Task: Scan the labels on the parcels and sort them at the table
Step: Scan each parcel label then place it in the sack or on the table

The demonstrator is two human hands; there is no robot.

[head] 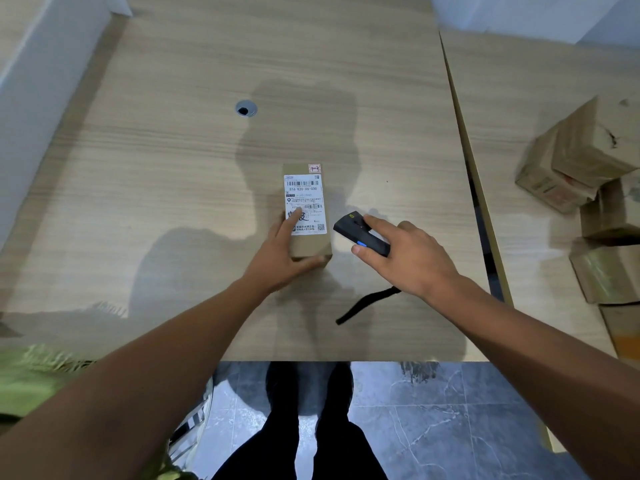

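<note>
A small brown cardboard parcel [309, 241] lies flat near the middle of the wooden table [173, 168], with a white shipping label [304, 199] facing up. My left hand [284, 251] grips the parcel's near left corner, fingers on the label and thumb along the near edge. Just right of the parcel, my right hand [405, 258] holds a black handheld scanner [360, 233] with a blue light, its head pointing left toward the label. A black wrist strap [363, 304] trails from the scanner over the table.
A heap of several brown cardboard parcels [588, 188] sits on the adjoining table [519, 81] at the right. A round cable hole [246, 108] is set in the tabletop behind the parcel. White walls stand at the left. My legs and the grey tiled floor [450, 427] show below the table's front edge.
</note>
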